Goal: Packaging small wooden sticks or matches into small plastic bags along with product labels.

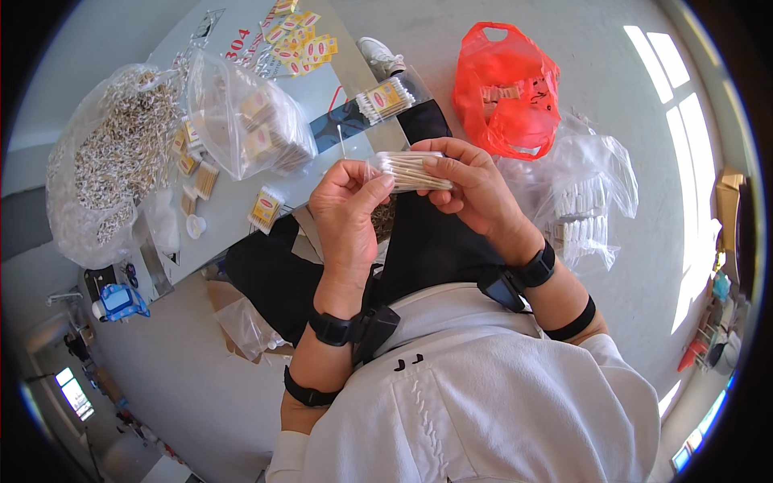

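Observation:
My left hand [348,211] and my right hand [471,187] both grip a small clear packet of cotton swabs [411,171] held level over my lap. The left fingers pinch the packet's left end; the right fingers wrap its right end from above. A filled packet with a yellow label [386,100] lies on the grey table [233,209] just beyond my hands, and one loose swab [341,141] rests near the table edge.
On the table stand a clear bag of labelled packets [250,121], a big bag of loose swabs [113,161], yellow labels [294,40] and a single packet [265,208]. A red plastic bag [506,88] and a clear bag of white packets [584,211] sit on the floor at right.

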Demonstrator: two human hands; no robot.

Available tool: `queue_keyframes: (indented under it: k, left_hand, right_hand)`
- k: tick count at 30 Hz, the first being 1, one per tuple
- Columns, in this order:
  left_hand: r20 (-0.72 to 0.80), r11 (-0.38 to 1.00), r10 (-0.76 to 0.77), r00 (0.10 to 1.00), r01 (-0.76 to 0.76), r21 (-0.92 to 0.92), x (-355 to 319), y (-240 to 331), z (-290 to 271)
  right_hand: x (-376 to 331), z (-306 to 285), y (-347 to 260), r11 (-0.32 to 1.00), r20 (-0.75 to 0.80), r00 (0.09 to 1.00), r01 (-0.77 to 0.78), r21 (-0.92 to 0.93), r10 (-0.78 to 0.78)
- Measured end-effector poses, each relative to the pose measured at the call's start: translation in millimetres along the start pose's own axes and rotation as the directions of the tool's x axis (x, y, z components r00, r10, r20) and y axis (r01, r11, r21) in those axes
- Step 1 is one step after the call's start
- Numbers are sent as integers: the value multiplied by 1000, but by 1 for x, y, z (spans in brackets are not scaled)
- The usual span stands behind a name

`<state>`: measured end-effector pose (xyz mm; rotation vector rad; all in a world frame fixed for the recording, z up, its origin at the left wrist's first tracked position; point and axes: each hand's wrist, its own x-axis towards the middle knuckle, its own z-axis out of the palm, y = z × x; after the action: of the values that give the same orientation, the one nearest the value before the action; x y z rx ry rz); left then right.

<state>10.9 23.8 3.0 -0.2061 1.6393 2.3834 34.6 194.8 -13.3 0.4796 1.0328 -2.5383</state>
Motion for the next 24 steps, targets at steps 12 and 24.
queue_keyframes:
  k: [12, 24]
  left_hand:
    - [36, 990, 37, 999, -42, 134, 2, -2, -6]
    - [33, 987, 96, 995, -99, 125, -1, 0, -3]
  right_hand:
    - [-1, 8, 3, 988, -95, 989, 98, -120, -110]
    - [1, 8, 4, 999, -118, 992, 47, -28, -50]
